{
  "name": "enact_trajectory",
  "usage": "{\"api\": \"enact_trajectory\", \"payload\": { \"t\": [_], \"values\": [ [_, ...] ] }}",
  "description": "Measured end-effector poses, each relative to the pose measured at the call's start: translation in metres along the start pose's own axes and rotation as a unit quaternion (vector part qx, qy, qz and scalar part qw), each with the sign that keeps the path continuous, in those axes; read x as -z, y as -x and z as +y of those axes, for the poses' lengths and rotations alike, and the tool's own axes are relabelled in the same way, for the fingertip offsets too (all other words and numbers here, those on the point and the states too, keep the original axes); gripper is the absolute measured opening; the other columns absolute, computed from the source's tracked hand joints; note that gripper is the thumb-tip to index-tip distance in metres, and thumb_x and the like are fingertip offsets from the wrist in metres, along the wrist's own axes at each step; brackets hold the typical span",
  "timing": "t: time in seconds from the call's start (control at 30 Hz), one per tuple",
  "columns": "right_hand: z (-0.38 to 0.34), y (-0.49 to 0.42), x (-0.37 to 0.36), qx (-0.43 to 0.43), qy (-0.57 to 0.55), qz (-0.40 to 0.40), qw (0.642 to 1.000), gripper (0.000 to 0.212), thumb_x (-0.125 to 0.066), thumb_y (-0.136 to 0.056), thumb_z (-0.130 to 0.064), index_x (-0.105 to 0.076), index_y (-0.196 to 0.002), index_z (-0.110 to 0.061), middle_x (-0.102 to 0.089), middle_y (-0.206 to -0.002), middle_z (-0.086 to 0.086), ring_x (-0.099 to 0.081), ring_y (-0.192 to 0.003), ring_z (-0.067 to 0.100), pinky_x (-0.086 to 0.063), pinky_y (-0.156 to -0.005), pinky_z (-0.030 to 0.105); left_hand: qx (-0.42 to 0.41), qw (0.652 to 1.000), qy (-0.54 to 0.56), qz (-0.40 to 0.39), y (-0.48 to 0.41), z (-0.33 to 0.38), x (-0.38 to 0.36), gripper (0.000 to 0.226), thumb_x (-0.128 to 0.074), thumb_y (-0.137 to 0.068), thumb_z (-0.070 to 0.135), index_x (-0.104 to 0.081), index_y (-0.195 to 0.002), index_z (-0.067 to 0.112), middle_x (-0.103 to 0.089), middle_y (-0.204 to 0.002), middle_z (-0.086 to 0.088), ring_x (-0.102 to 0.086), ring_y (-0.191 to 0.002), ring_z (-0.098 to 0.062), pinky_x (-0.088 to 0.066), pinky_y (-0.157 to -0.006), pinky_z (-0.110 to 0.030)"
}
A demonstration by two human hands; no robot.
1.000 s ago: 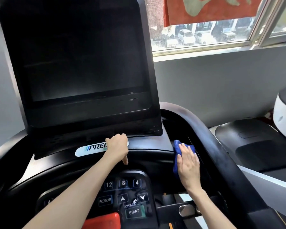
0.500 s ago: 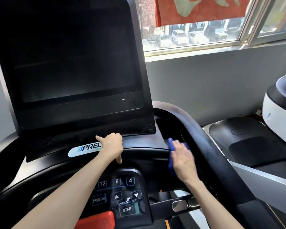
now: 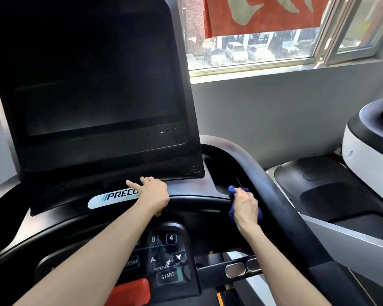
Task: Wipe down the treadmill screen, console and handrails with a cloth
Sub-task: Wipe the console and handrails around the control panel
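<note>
My right hand (image 3: 244,205) is curled round the blue cloth (image 3: 232,189), bunching it against the front lip of the tray (image 3: 217,171) just right of the screen (image 3: 93,80). The cloth's tip reaches the tray's edge. My left hand (image 3: 152,193) rests on the console (image 3: 190,188) below the screen, fingers straight and slightly spread. The handrail (image 3: 274,195) curves past, right of the cloth.

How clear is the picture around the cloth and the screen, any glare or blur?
Head view: the window is bright and washed out, so the screen reads near black with faint reflections; the right hand and cloth are slightly soft but readable; the keypad carries a bluish sheen; wide-angle bend curves the frame edges.
</note>
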State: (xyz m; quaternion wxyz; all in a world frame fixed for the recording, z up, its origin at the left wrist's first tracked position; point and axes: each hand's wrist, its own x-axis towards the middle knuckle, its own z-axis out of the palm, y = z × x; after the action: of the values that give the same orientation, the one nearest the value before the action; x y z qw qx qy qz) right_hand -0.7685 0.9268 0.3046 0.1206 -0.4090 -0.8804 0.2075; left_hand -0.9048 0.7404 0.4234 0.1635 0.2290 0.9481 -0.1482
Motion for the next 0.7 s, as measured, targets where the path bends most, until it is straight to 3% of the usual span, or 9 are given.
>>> {"api": "enact_trajectory", "payload": {
  "t": [0.1, 0.2, 0.27, 0.33, 0.4, 0.47, 0.53, 0.63, 0.7],
  "values": [
    [-0.013, -0.009, 0.01, -0.011, -0.007, -0.029, 0.999, 0.028, -0.034, -0.1, -0.021, -0.058, -0.114, -0.014, -0.061, -0.107, 0.012, -0.052, -0.108, 0.029, -0.037, -0.085, 0.036, -0.073, 0.997, -0.023, 0.032, -0.001, 0.028, -0.003, 0.086, -0.064, -0.079, 0.007, -0.015, -0.149, 0.012, -0.017, -0.152, -0.016, -0.012, -0.142, -0.031, -0.009, -0.112, -0.06],
    [-0.003, 0.009, 0.03, -0.032, -0.112, -0.003, 0.993, 0.027, -0.034, -0.1, -0.023, -0.058, -0.109, -0.015, -0.06, -0.102, 0.015, -0.055, -0.103, 0.034, -0.036, -0.076, 0.034, -0.11, 0.992, -0.02, 0.062, -0.006, 0.048, -0.002, 0.087, -0.071, -0.075, 0.018, -0.022, -0.146, 0.013, -0.033, -0.141, -0.011, -0.028, -0.134, -0.027, -0.02, -0.111, -0.051],
    [0.001, 0.017, 0.056, -0.056, -0.166, 0.057, 0.983, 0.026, -0.034, -0.099, -0.02, -0.059, -0.107, -0.018, -0.062, -0.097, 0.009, -0.057, -0.099, 0.032, -0.035, -0.071, 0.029, -0.117, 0.991, -0.027, 0.067, -0.009, 0.059, -0.001, 0.092, -0.077, -0.069, 0.035, -0.026, -0.142, 0.01, -0.041, -0.135, -0.011, -0.035, -0.128, -0.027, -0.022, -0.11, -0.052],
    [0.003, 0.019, 0.085, -0.033, -0.102, 0.165, 0.981, 0.027, -0.037, -0.098, -0.015, -0.059, -0.113, -0.014, -0.063, -0.097, 0.009, -0.056, -0.098, 0.033, -0.038, -0.075, 0.034, -0.119, 0.99, -0.045, 0.059, -0.008, 0.069, -0.001, 0.099, -0.077, -0.067, 0.048, -0.028, -0.141, 0.005, -0.045, -0.134, -0.012, -0.039, -0.127, -0.027, -0.02, -0.111, -0.055],
    [0.012, 0.021, 0.106, -0.038, -0.048, 0.238, 0.969, 0.029, -0.039, -0.098, -0.016, -0.057, -0.12, -0.011, -0.064, -0.105, 0.012, -0.053, -0.1, 0.034, -0.039, -0.083, 0.039, -0.116, 0.99, -0.059, 0.043, -0.007, 0.078, -0.001, 0.092, -0.077, -0.067, 0.049, -0.037, -0.137, 0.004, -0.048, -0.132, -0.012, -0.041, -0.127, -0.027, -0.017, -0.11, -0.057],
    [0.026, 0.023, 0.111, -0.071, -0.028, 0.205, 0.976, 0.03, -0.036, -0.099, -0.022, -0.054, -0.12, -0.011, -0.062, -0.115, 0.009, -0.049, -0.106, 0.032, -0.037, -0.086, 0.041, -0.121, 0.99, -0.062, 0.033, -0.006, 0.083, 0.002, 0.074, -0.079, -0.067, 0.045, -0.051, -0.127, 0.011, -0.054, -0.127, -0.009, -0.044, -0.126, -0.027, -0.019, -0.11, -0.058],
    [0.036, 0.027, 0.101, -0.093, 0.027, 0.099, 0.99, 0.032, -0.032, -0.1, -0.027, -0.048, -0.122, -0.009, -0.055, -0.126, 0.008, -0.045, -0.112, 0.03, -0.035, -0.09, 0.041, -0.124, 0.99, -0.063, 0.029, -0.006, 0.084, 0.005, 0.061, -0.081, -0.065, 0.042, -0.059, -0.116, 0.016, -0.06, -0.119, -0.005, -0.049, -0.121, -0.025, -0.024, -0.109, -0.056],
    [0.04, 0.035, 0.088, -0.07, 0.133, -0.005, 0.989, 0.052, -0.028, -0.101, -0.037, -0.026, -0.143, -0.008, -0.028, -0.151, 0.009, -0.032, -0.131, 0.026, -0.027, -0.102, 0.042, -0.119, 0.991, -0.044, 0.041, -0.008, 0.084, 0.005, 0.056, -0.084, -0.062, 0.039, -0.061, -0.108, 0.017, -0.062, -0.112, -0.002, -0.053, -0.115, -0.023, -0.035, -0.104, -0.047],
    [0.038, 0.036, 0.09, -0.06, 0.156, -0.051, 0.985, 0.061, -0.031, -0.099, -0.041, -0.013, -0.147, -0.009, -0.011, -0.157, 0.007, -0.019, -0.14, 0.023, -0.019, -0.108, 0.046, -0.114, 0.992, -0.034, 0.043, -0.009, 0.083, 0.003, 0.056, -0.084, -0.061, 0.04, -0.061, -0.107, 0.017, -0.062, -0.112, -0.002, -0.053, -0.114, -0.023, -0.038, -0.102, -0.044]
  ]
}}
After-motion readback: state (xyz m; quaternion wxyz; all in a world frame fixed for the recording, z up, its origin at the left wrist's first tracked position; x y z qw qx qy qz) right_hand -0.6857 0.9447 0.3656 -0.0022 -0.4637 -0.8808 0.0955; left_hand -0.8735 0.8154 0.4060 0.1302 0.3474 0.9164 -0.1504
